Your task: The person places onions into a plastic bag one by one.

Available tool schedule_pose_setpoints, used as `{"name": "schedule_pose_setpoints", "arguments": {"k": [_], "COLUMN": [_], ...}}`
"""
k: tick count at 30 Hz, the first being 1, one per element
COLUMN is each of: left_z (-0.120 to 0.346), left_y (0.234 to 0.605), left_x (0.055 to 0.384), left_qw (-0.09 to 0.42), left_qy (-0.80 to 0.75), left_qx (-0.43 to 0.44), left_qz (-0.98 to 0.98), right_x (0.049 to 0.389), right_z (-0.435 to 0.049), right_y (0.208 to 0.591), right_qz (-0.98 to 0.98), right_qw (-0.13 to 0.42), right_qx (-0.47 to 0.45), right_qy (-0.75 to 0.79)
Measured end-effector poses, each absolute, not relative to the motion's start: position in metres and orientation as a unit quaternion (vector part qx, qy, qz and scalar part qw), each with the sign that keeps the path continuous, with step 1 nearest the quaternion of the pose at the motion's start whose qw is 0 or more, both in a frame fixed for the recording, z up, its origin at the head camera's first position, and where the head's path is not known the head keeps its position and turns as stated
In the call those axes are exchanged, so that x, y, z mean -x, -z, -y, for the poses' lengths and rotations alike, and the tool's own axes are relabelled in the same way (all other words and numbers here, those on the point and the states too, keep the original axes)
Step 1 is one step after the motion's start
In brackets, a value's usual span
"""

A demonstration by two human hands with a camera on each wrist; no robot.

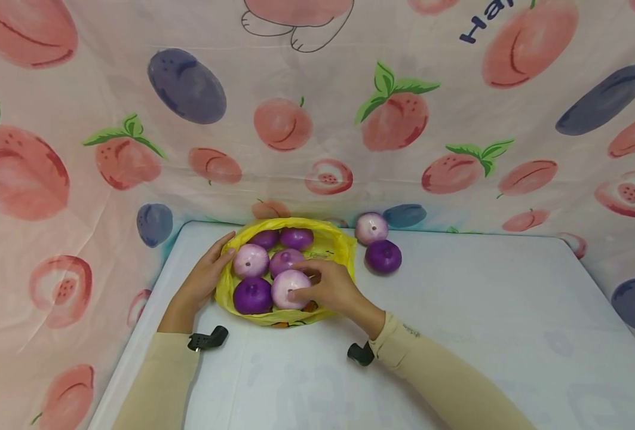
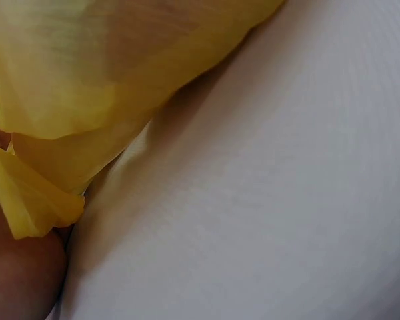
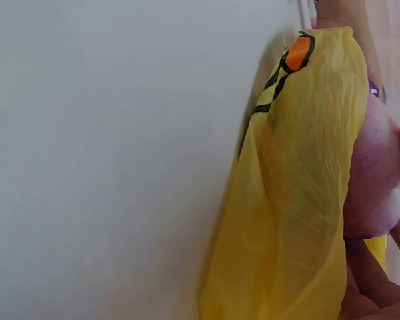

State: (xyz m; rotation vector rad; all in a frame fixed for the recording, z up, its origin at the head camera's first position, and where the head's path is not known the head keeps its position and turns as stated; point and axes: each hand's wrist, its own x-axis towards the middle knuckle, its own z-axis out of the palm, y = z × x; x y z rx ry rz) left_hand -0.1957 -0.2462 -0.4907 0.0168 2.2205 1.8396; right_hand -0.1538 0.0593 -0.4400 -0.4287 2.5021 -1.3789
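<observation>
The right hand (image 1: 330, 286) holds a pale purple onion (image 1: 284, 292) between thumb and fingers, at the front right inside the opened yellow plastic bag (image 1: 341, 242). In the right wrist view this onion (image 3: 377, 173) bulges past the bag's rim, with fingertips on it. Around it in the bag lie several more onions, among them a dark purple onion (image 1: 252, 295) at the front and a pale onion (image 1: 251, 261) at the left. The left hand (image 1: 206, 272) grips the bag's left rim. In the left wrist view, yellow plastic (image 2: 67, 100) covers most of that hand.
Right of the bag, a pale onion (image 1: 371, 229) and a dark purple onion (image 1: 383, 257) sit close together on the white table (image 1: 484, 310). A fruit-printed cloth (image 1: 328, 77) hangs behind the table's back edge. Black wrist cameras sit at both cuffs.
</observation>
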Motion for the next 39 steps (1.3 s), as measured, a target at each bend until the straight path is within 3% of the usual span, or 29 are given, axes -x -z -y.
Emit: {"name": "schedule_pose_setpoints", "arguments": {"k": [30,39], "left_z": [0.246,0.245], "left_y": [0.489,0.489], "left_x": [0.195,0.195], "left_qw": [0.129,0.129], "left_qy": [-0.633,-0.635], "left_qx": [-0.004,-0.005], "left_qz": [-0.763,-0.762], "right_x": [0.152,0.155], "right_z": [-0.060,-0.075], "right_y": [0.442,0.428], "right_qz": [-0.862,-0.860], "right_qw": [0.148,0.136], "right_qx": [0.158,0.122], "right_qy": [0.458,0.476]}}
